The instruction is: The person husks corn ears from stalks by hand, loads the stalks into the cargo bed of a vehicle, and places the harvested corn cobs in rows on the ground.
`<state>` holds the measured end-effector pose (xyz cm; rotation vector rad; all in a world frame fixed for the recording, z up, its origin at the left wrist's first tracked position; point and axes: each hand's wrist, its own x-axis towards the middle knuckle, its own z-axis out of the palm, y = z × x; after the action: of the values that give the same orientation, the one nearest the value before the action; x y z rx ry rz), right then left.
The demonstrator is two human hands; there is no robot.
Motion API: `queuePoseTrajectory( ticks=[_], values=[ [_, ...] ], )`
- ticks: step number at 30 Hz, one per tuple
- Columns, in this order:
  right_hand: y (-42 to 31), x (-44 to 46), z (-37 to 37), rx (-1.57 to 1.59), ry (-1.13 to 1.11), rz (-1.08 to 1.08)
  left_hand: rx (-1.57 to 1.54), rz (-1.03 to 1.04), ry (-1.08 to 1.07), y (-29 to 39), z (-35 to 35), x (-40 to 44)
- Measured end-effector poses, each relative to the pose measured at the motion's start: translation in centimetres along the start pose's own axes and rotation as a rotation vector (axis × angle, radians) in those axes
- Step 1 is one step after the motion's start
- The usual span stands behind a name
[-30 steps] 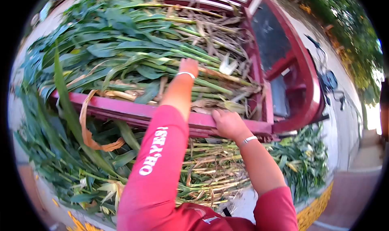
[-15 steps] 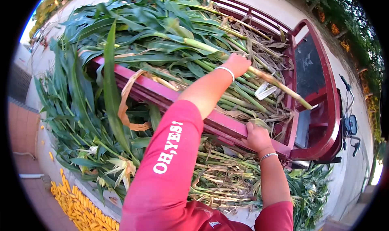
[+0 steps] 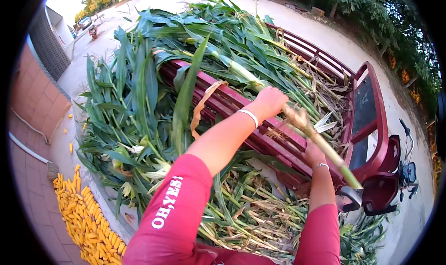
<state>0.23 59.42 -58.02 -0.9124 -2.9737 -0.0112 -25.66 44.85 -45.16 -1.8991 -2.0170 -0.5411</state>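
Observation:
My left hand (image 3: 272, 102) is closed around a thick corn stalk (image 3: 325, 146). The stalk's cut end points down to the right, past the cart's side, and its leafy end trails back over the pile. My right hand (image 3: 314, 152) is wrapped over the red side rail (image 3: 285, 131) of the cart, partly hidden behind the stalk. Green corn stalks with long leaves (image 3: 186, 28) fill the cart bed and hang over its rear. A dry tan leaf strip (image 3: 203, 102) dangles over the rail.
Below the cart lie flattened dry stalks (image 3: 251, 218). Husked yellow cobs (image 3: 88, 218) are heaped at lower left, near a tiled wall (image 3: 35, 88). The cart's front frame (image 3: 383, 111), seat (image 3: 381, 190) and handlebars (image 3: 409, 172) stand at right. Trees line the far side.
My left hand has drawn the stalk toward me, so it now crosses above the side rail. My right hand stays at the rail. The view has shifted, showing more of the seat and cobs.

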Motion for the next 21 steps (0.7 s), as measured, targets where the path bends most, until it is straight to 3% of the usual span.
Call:
queuePoseTrajectory(
  ticks=[3, 6, 9, 10, 15, 18, 20, 21],
  values=[
    [-5.9, -5.2, -0.5, 0.107, 0.23, -0.015, 0.143, 0.011, -0.144, 0.6, 1.0, -4.9],
    [-18.3, -17.9, -9.4, 0.556, 0.195, -0.29, 0.178, -0.069, -0.279, 2.7, -2.3, -7.1],
    [-24.0, -30.7, -19.9, 0.611, 0.3, -0.539, 0.153, -0.071, -0.287, 8.6, -7.1, -8.2],
    [-23.9, -34.1, -22.8, 0.644, 0.359, -0.508, 0.136, 0.015, -0.215, 11.5, -7.9, -8.9],
    [-20.3, -41.9, -28.1, 0.555, 0.508, -0.056, -0.278, 0.299, -0.626, 34.7, -14.2, -17.6],
    [-19.3, -43.0, -25.4, 0.439, 0.242, 0.168, -0.574, 0.606, -0.721, 46.3, -14.4, -25.0],
    [-19.3, -42.7, -22.0, 0.552, -0.227, 0.268, -0.73, 0.778, -0.752, 51.5, -13.3, -29.8],
    [-19.5, -42.5, -19.3, 0.671, -0.383, 0.197, -0.794, 0.843, -0.761, 53.5, -12.5, -31.9]
  ],
)
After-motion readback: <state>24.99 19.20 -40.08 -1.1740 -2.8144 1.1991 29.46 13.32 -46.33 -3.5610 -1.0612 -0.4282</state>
